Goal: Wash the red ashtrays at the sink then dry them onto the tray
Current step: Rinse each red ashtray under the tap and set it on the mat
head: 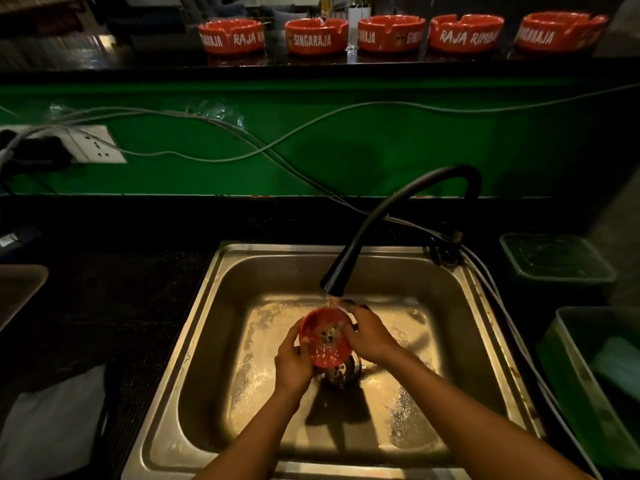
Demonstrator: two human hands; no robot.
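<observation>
Held over the sink [221, 306] drain beneath the running tap [388, 216]: red ashtray [325, 337], gripped at its rim by left hand [294, 360], rubbed inside by right hand [369, 336]. Likely to slip from wet fingers and chip against steel.

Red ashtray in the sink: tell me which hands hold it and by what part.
Both hands hold the red ashtray under the running tap. The left hand grips its left rim and side; the right hand grips the far right rim.
</observation>
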